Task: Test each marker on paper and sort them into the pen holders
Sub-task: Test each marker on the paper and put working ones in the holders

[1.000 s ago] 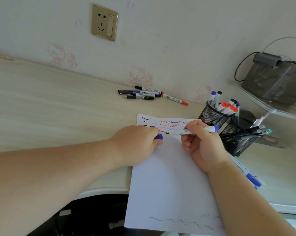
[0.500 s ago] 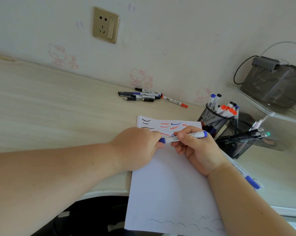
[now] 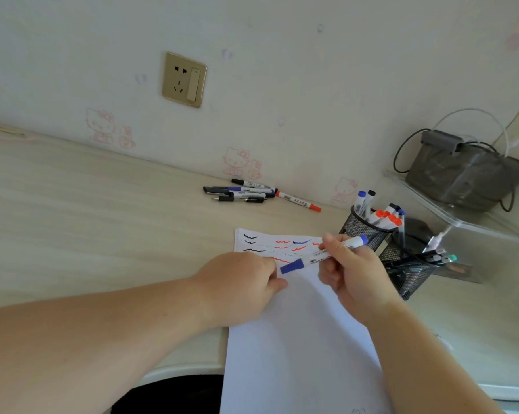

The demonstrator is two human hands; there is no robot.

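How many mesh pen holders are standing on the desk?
2. One mesh pen holder stands nearer the wall, holding blue, black and red markers; the other holder stands beside it, nearer the person, to the right of the paper.

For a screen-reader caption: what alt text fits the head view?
A right hand holds a capped blue marker over scribbled paper on a desk; the left hand rests on the sheet. Two mesh pen holders stand at right, loose markers by the wall.

Desk (image 3: 73,222) (pale wood): paper (image 3: 300,339), markers (image 3: 246,192)
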